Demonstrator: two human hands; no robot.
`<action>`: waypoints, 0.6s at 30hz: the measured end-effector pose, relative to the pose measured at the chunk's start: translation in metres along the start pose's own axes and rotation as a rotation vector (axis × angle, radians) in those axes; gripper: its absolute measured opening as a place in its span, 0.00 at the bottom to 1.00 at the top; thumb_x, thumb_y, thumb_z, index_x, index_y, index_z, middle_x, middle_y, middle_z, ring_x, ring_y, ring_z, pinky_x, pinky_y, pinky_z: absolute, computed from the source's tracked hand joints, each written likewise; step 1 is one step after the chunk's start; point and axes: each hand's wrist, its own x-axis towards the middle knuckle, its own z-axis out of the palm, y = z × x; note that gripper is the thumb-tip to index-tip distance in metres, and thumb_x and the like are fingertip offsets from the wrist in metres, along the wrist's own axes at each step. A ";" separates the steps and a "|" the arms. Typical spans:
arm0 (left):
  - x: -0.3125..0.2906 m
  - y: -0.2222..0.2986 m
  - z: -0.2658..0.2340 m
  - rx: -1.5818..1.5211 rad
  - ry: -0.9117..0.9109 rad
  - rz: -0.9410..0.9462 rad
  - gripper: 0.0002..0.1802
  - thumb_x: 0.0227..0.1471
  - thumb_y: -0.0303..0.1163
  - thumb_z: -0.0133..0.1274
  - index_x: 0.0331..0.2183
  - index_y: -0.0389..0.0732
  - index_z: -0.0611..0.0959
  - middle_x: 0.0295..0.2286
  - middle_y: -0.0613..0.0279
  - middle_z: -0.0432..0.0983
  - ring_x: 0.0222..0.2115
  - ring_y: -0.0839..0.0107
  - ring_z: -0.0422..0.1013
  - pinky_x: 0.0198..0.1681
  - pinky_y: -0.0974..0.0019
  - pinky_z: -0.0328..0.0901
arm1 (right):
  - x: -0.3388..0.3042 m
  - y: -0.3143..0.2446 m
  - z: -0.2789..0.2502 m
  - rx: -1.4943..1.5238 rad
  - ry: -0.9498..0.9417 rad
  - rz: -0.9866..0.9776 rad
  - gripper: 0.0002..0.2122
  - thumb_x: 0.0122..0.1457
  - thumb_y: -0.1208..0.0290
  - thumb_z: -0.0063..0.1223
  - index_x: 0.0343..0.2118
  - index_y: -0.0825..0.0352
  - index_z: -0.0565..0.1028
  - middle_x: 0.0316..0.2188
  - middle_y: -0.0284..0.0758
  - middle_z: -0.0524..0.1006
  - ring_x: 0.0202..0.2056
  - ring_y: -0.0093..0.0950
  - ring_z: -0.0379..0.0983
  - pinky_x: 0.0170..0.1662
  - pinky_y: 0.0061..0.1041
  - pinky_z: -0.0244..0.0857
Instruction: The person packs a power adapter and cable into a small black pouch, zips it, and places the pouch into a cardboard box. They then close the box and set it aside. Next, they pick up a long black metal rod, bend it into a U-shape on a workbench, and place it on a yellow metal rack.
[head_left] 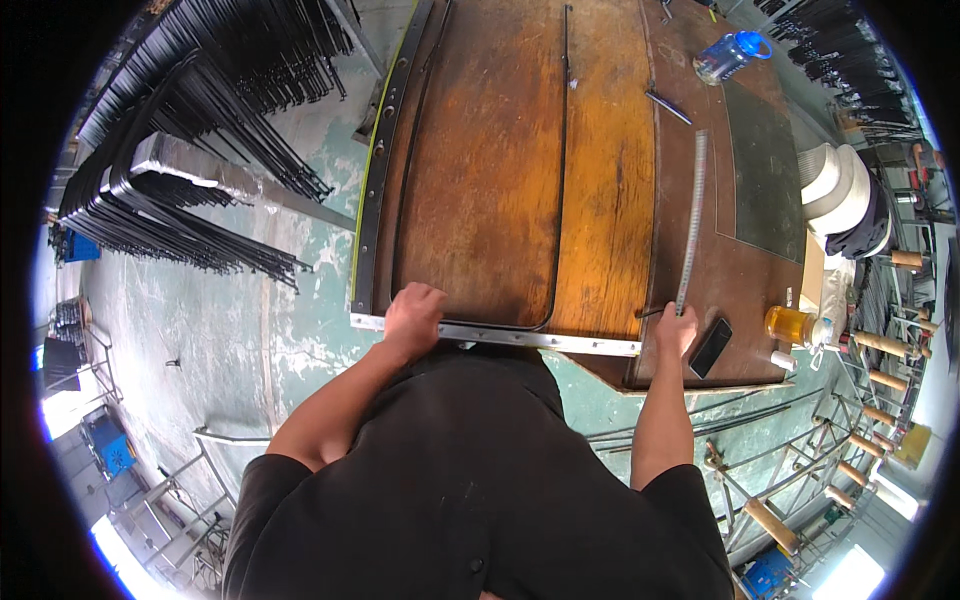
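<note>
A thin black rod bent into a long U (560, 200) lies on the worn wooden tabletop (480, 150), its rounded end close to me. My left hand (413, 318) is closed at the near left bend of this rod, over the perforated metal strip (540, 338) along the table's near edge. Its fingertips are partly hidden. On the right, my right hand (677, 327) grips the near end of a long steel ruler (696, 210), which points away from me across the table. A short dark rod (650, 313) juts out left of that hand.
Beside my right hand lies a black phone (711, 348). Further right stands a jar of amber liquid (788, 325). A blue-lidded bottle (730, 57) and a pen-like tool (668, 107) are farther back. Bundled black rods (190, 200) hang on a rack at left.
</note>
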 end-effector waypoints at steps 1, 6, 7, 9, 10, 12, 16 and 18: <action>-0.005 0.004 0.005 -0.019 -0.037 0.051 0.16 0.53 0.26 0.65 0.46 0.44 0.86 0.45 0.53 0.80 0.52 0.48 0.75 0.57 0.45 0.72 | -0.006 0.002 -0.005 0.151 -0.007 0.022 0.26 0.72 0.55 0.63 0.60 0.74 0.81 0.49 0.48 0.84 0.50 0.44 0.81 0.58 0.46 0.74; -0.023 0.006 0.026 0.081 -0.131 0.238 0.17 0.49 0.30 0.68 0.42 0.44 0.84 0.43 0.56 0.78 0.50 0.52 0.75 0.55 0.49 0.71 | -0.060 0.000 -0.034 0.800 -0.128 0.151 0.18 0.71 0.69 0.65 0.59 0.74 0.83 0.42 0.33 0.86 0.43 0.24 0.80 0.47 0.28 0.74; -0.025 0.004 0.029 0.088 -0.141 0.237 0.17 0.48 0.31 0.68 0.42 0.44 0.83 0.42 0.56 0.78 0.49 0.52 0.75 0.54 0.49 0.71 | -0.074 -0.003 -0.038 0.887 -0.209 0.152 0.15 0.73 0.73 0.63 0.59 0.73 0.84 0.41 0.29 0.85 0.41 0.19 0.79 0.46 0.24 0.72; -0.027 0.001 0.035 0.140 -0.125 0.250 0.13 0.48 0.31 0.65 0.38 0.45 0.82 0.40 0.57 0.76 0.46 0.54 0.74 0.51 0.51 0.71 | -0.099 -0.016 -0.038 0.818 -0.335 0.067 0.14 0.74 0.73 0.62 0.57 0.74 0.84 0.40 0.31 0.85 0.39 0.21 0.80 0.43 0.25 0.73; -0.030 0.001 0.038 0.154 -0.108 0.262 0.11 0.49 0.31 0.64 0.37 0.45 0.82 0.39 0.57 0.76 0.46 0.54 0.74 0.50 0.51 0.71 | -0.111 -0.022 -0.039 0.818 -0.417 0.088 0.14 0.74 0.73 0.62 0.57 0.74 0.84 0.40 0.32 0.85 0.38 0.22 0.80 0.42 0.25 0.73; -0.033 0.003 0.043 0.188 -0.026 0.286 0.09 0.51 0.32 0.62 0.36 0.45 0.83 0.39 0.58 0.76 0.46 0.55 0.74 0.50 0.52 0.71 | -0.124 -0.037 -0.041 0.626 -0.565 -0.070 0.13 0.72 0.67 0.66 0.47 0.74 0.88 0.33 0.31 0.86 0.36 0.22 0.81 0.41 0.26 0.73; -0.040 0.009 0.048 0.198 0.061 0.270 0.06 0.52 0.32 0.60 0.35 0.46 0.82 0.37 0.59 0.76 0.44 0.56 0.75 0.47 0.53 0.72 | -0.132 -0.062 -0.051 0.217 -0.662 -0.283 0.17 0.68 0.59 0.71 0.35 0.72 0.89 0.26 0.34 0.85 0.30 0.22 0.79 0.38 0.29 0.71; -0.041 0.011 0.046 0.183 0.078 0.250 0.07 0.51 0.32 0.60 0.35 0.46 0.82 0.37 0.59 0.76 0.43 0.55 0.74 0.46 0.51 0.73 | -0.123 -0.072 -0.049 0.159 -0.719 -0.361 0.16 0.68 0.59 0.71 0.34 0.72 0.89 0.24 0.32 0.84 0.28 0.20 0.75 0.35 0.28 0.68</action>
